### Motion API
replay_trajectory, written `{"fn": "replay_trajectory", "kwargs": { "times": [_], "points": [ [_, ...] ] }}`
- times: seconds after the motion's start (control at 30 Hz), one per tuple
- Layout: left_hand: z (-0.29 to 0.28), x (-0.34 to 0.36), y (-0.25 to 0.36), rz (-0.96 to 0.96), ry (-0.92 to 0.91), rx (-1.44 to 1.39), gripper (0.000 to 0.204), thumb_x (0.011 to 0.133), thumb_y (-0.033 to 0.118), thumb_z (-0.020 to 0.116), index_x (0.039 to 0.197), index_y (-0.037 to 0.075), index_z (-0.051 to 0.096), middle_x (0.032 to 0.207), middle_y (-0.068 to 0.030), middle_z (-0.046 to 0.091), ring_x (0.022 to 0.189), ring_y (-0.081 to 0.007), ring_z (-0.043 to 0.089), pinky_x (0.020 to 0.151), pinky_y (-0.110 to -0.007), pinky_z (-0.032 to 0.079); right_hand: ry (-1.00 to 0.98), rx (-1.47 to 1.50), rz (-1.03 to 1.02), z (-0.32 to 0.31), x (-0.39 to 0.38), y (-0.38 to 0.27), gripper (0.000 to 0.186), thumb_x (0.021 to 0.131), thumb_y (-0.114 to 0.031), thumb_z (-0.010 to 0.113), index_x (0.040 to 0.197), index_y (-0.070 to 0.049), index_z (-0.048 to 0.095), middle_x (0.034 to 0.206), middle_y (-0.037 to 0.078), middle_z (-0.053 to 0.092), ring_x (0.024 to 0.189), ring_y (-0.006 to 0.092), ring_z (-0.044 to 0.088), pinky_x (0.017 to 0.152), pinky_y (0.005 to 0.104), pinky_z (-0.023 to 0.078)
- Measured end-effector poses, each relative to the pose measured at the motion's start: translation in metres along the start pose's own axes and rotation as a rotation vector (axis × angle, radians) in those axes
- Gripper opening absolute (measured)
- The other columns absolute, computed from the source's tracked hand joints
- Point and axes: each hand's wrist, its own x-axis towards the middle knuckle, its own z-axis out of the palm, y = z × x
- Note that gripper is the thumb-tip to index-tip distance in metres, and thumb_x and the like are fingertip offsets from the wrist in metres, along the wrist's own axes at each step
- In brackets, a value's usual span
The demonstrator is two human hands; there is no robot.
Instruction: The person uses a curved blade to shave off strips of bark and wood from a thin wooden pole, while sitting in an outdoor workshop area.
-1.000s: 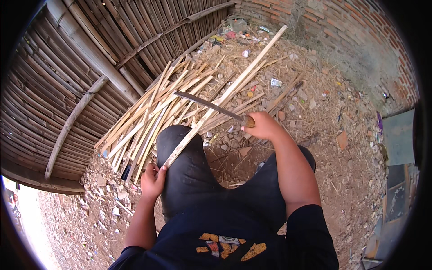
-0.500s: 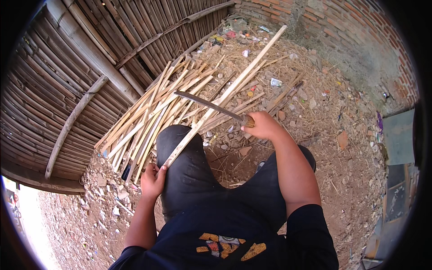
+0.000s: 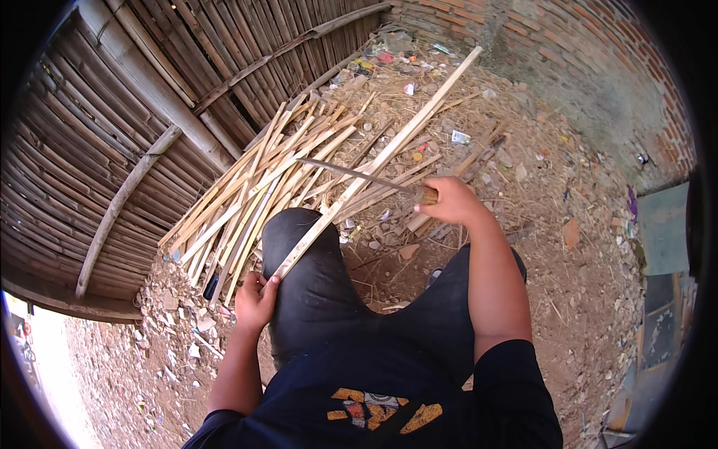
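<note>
My left hand [image 3: 256,301] is closed on the lower end of a long pale bamboo strip [image 3: 394,149], which slopes up and to the right across my left thigh [image 3: 293,322]. My right hand [image 3: 446,203] grips the wooden handle of a long machete [image 3: 351,171]; its narrow blade crosses the strip and points to the upper left, seen almost edge-on. Whether blade and strip touch is hard to tell. A loose pile of pale split strips [image 3: 235,197] lies on the ground beyond my left knee.
A slatted bamboo wall [image 3: 75,194] with poles stands on the left and a brick wall [image 3: 553,41] at the back right. Straw, rubble and litter cover the dirt ground [image 3: 561,314]. Grey sheets [image 3: 666,232] lean at the right edge; bright daylight shows at the lower left.
My right hand has moved a little up and to the right with the machete, and the blade looks narrower. The strip has shifted very slightly; my left hand is nearly still.
</note>
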Motion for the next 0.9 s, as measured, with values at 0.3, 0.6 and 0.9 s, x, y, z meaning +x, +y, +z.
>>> {"fn": "replay_trajectory", "kwargs": {
  "times": [0.3,0.6,0.9],
  "points": [
    [0.005,0.001,-0.003,-0.013,0.006,-0.004,0.044,0.094,0.046,0.073,0.085,0.006,0.058,0.063,-0.0156,0.064,0.061,-0.0343,0.066,0.06,-0.044,0.051,0.067,-0.094,-0.114,0.007,-0.008,-0.01,0.033,0.083,-0.03,0.082,0.094,-0.002,0.068,0.074,0.016,0.065,0.071,0.0338,0.065,0.07,0.0452,0.05],
    [-0.008,-0.002,0.021,-0.056,-0.007,0.026,0.046,0.091,0.05,0.074,0.086,0.006,0.06,0.07,-0.0179,0.067,0.069,-0.0371,0.069,0.066,-0.046,0.054,0.119,0.022,0.04,-0.004,0.0,0.023,0.04,0.083,-0.033,0.081,0.108,-0.003,0.073,0.086,0.018,0.071,0.082,0.0345,0.069,0.075,0.0431,0.053],
    [-0.009,-0.002,0.019,-0.08,-0.011,0.049,0.049,0.091,0.054,0.073,0.086,0.007,0.061,0.072,-0.0171,0.068,0.071,-0.0379,0.07,0.068,-0.047,0.054,-0.008,-0.135,-0.189,0.021,-0.004,-0.013,0.031,0.084,-0.032,0.078,0.098,-0.006,0.071,0.084,0.018,0.071,0.08,0.036,0.07,0.074,0.0468,0.054]
  ]
}}
